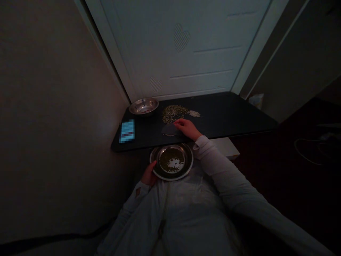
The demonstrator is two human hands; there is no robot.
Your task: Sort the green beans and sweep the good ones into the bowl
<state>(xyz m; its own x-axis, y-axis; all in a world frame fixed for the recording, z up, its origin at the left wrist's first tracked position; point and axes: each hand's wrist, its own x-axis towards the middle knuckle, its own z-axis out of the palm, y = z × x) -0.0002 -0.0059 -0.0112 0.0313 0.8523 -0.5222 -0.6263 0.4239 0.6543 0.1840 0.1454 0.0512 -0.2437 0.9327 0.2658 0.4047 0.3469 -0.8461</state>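
Note:
My left hand (150,175) grips the left rim of a round metal bowl (189,164), held just below the table's front edge. Small green grains (168,155) lie in it, with a patch of white grains (176,163) among them. Over the table's front, my right hand (188,128) is closed, thumb and fingers pinched at the corner of a thin grey sheet (170,130). A line of pale grains runs along the sheet's near edge. Just behind it spreads a pile of mixed green and white grains (174,112), with a smaller white heap (194,113) at its right.
A second metal bowl (144,106) stands at the back left of the black table (229,113). A blurred-out blue rectangle (127,131) lies near the left edge. The white door (210,60) rises behind. A white box (225,147) sits below the front edge.

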